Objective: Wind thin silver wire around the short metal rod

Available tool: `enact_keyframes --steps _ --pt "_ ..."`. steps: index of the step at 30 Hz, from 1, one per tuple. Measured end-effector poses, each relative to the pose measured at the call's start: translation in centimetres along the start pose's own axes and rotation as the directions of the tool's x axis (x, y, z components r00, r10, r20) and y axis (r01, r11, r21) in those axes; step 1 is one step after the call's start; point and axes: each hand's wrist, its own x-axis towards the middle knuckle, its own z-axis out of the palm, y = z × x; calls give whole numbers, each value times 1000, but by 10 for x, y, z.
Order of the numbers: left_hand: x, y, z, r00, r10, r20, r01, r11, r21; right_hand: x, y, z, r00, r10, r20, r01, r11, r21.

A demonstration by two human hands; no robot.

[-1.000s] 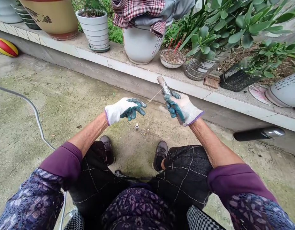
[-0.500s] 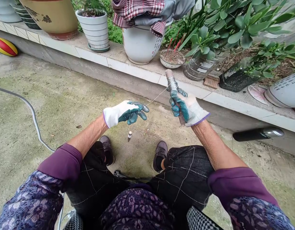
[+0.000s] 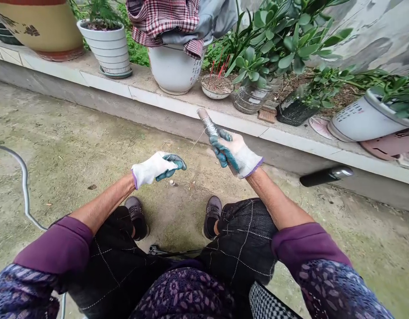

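Observation:
My right hand (image 3: 233, 153), in a white knit glove with green-coated fingers, grips a wooden stick (image 3: 202, 114) wound with a silvery coil of thin wire (image 3: 209, 126). A thin strand of wire (image 3: 198, 138) runs from the coil down toward my left hand (image 3: 157, 169). That hand wears a matching glove, and its curled fingers seem to pinch the strand, though the last stretch is too fine to see. A small bottle (image 3: 171, 182) stands on the ground just below my left fingers, partly hidden by them.
A tiled concrete ledge (image 3: 187, 110) holds potted plants and a white pot (image 3: 171, 73) draped with checked cloth. A black handle with a metal end (image 3: 326, 176) juts in at right. A grey cable (image 3: 23, 186) lies on the ground at left. My knees and shoes (image 3: 211, 217) sit below my hands.
The view has turned right, so the whole scene sits further left. My left fingers are more tightly curled, and the bottle now sits closer beneath them.

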Motion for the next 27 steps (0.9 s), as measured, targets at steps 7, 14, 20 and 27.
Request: enact_keyframes --steps 7,14,20,27 --pt "2 11 6 992 115 53 -111 991 -77 -3 1 3 997 58 43 -53 994 -97" --pt "3 30 13 969 215 -118 -234 955 -184 8 6 11 995 103 4 -95 929 -357" --pt "13 21 22 987 129 -94 -134 989 -59 -2 9 7 981 154 119 -107 937 -333" --pt "30 -1 6 987 75 145 -71 997 -30 -21 8 13 917 293 272 -155 887 -435"
